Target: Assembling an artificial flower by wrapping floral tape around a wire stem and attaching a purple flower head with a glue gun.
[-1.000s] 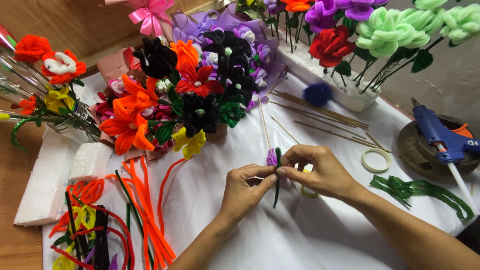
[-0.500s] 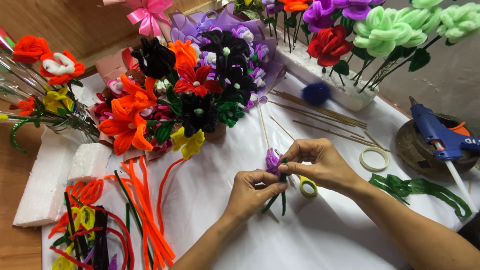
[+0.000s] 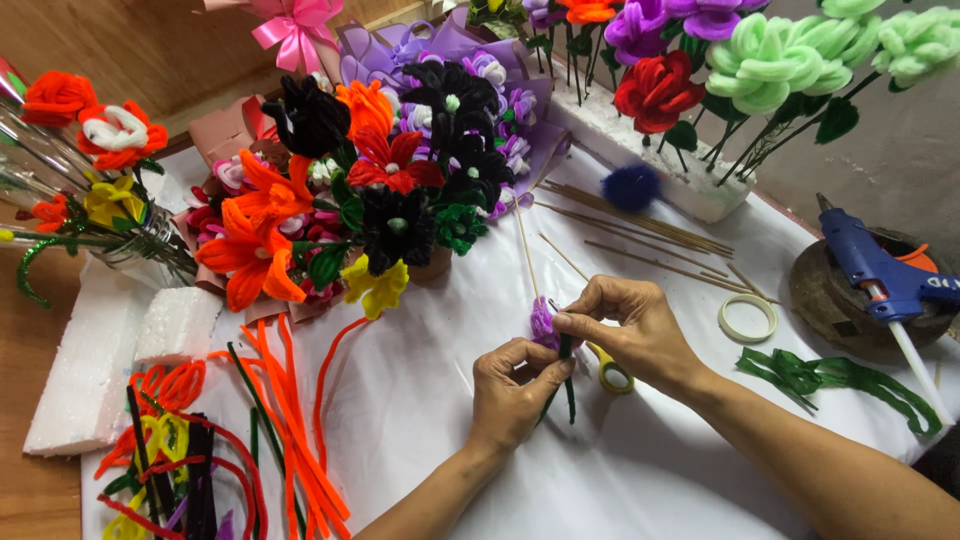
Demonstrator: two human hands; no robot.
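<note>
left hand (image 3: 512, 392): fingers pinched on green stem (image 3: 566, 372) | right hand (image 3: 632, 328): thumb and finger nipped on stem below purple flower (image 3: 542, 322) | scissors (image 3: 610, 370) beside, on white cloth (image 3: 650, 470)

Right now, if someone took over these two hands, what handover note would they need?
Left hand: pinching the dark green pipe cleaner from below.
Right hand: fingertips on the small purple flower where the green piece meets it.
Both sit over the white cloth; yellow-handled scissors lie under the right hand, tape ring and blue glue gun to the right.
Done: flower head formed.
Left: green piece still hangs loose below.
</note>
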